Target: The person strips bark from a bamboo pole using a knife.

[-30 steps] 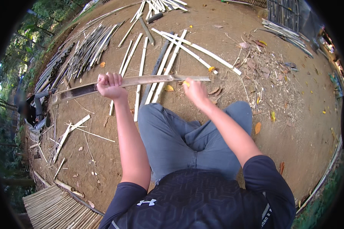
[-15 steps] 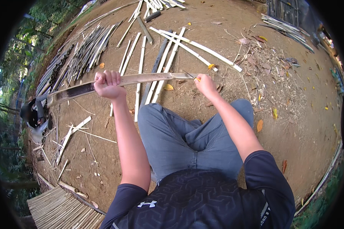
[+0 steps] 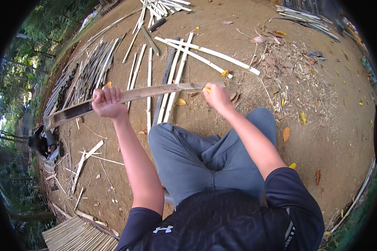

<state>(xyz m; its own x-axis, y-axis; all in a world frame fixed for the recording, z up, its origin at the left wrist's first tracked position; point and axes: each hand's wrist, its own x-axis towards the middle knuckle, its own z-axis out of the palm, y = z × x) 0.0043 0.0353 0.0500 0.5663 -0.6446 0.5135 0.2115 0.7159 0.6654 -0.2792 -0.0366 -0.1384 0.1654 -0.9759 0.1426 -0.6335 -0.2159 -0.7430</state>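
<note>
A long split bamboo strip (image 3: 153, 90), dark-stained toward its left end, stretches across in front of my knees. My left hand (image 3: 108, 103) is closed around it left of its middle. Close to its right end, my right hand (image 3: 217, 98) grips a knife by its yellow handle (image 3: 206, 89). The blade cannot be made out now, being hidden or blurred against the bamboo. Beneath the strip, several pale bamboo slats (image 3: 179, 79) and a dark one (image 3: 165, 85) lie side by side on the dirt.
A large pile of bamboo poles (image 3: 92, 62) lies at the far left, near a seated person (image 3: 44, 142). Thin offcuts (image 3: 84, 163) are scattered left of me. A slatted bamboo mat (image 3: 77, 234) sits at lower left. Dry leaves and shavings (image 3: 301, 69) cover ground at right.
Both hands and the bamboo strip have shifted left and slightly nearer me. The knife blade, visible above the strip before, no longer shows. My head view has also turned a little.
</note>
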